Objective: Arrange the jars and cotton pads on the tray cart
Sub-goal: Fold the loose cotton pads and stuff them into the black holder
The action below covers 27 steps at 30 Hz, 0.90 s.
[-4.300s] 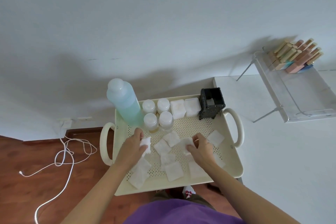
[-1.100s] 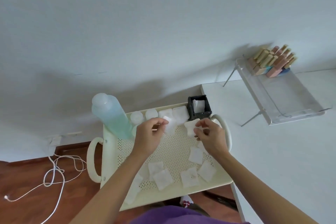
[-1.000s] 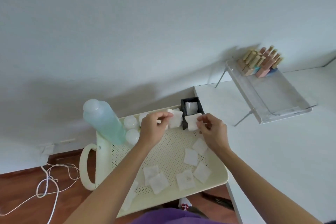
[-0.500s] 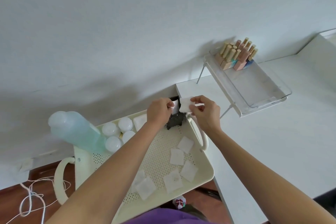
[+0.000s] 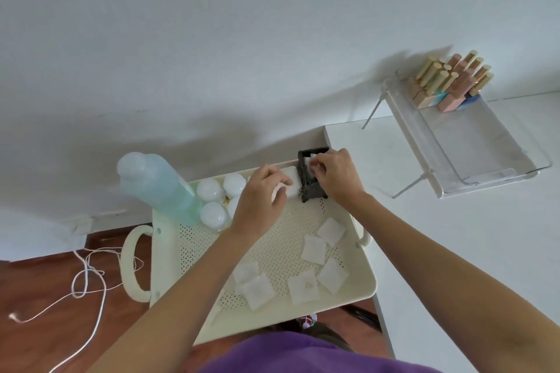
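The person leans over the cream tray cart (image 5: 360, 288), and the step in hand looks to be feeding cotton pads into the small black holder (image 5: 312, 191) that stands at the cart's far right corner, hard by the white bench (image 5: 454, 251). The right hand (image 5: 336, 172) is pinched around a white pad at the holder's open mouth, fingertips pressing it down inside. The left hand (image 5: 263, 200) is curled over more white pads just left of the holder; it seems to grip one, though its fingers hide how many. To do this well, I'd say keep the pad flat and square to the opening, push with the fingertips rather than the whole hand, and let the left hand steady the holder if it starts to tip, since it looks light and narrow. Six loose pads (image 5: 313, 250) lie scattered over the near half of the perforated tray, well apart from the holder, and each will need the same treatment; lifting them one at a time by an edge should stop them folding. The white-capped jars (image 5: 212, 213) sit clustered at the far left beside the tall blue bottle (image 5: 160, 191), close enough that a careless left elbow could knock them.
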Each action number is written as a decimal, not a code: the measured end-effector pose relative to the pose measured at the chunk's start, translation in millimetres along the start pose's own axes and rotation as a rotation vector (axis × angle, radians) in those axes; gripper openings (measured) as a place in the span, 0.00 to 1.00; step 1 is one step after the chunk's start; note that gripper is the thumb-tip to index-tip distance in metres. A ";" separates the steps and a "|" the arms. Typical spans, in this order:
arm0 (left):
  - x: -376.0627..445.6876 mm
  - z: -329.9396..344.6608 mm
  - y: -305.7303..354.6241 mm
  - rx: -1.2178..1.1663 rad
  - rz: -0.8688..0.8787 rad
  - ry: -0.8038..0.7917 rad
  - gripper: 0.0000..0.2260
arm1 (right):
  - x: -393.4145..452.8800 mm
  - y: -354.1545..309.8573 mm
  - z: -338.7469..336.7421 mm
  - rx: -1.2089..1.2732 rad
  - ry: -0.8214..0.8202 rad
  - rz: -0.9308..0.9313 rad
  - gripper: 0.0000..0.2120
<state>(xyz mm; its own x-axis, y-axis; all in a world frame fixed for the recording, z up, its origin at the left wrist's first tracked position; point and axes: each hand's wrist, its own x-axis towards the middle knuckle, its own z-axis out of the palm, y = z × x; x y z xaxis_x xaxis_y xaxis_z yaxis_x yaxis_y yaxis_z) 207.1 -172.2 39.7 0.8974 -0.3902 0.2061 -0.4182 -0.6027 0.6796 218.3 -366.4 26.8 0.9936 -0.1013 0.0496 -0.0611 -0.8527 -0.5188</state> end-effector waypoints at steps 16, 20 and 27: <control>-131.1 6.5 -89.8 0.150 -0.471 -0.428 0.12 | -76.1 4.9 30.6 -0.026 0.073 -0.330 0.02; -133.7 12.0 -91.7 0.165 -0.505 -0.494 0.13 | -99.9 16.7 59.0 -0.117 -0.363 -0.052 0.10; -139.8 19.1 -88.0 0.246 -0.482 -0.524 0.05 | -111.9 22.2 84.5 -0.386 -0.471 0.061 0.18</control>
<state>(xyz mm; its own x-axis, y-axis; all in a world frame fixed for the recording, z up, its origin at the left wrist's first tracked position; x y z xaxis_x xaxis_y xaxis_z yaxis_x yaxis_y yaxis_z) 115.7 -77.9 -62.4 0.8299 -0.2869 -0.4785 -0.0706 -0.9048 0.4200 113.8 -330.8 -62.4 0.9169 0.0063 -0.3991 -0.0620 -0.9855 -0.1580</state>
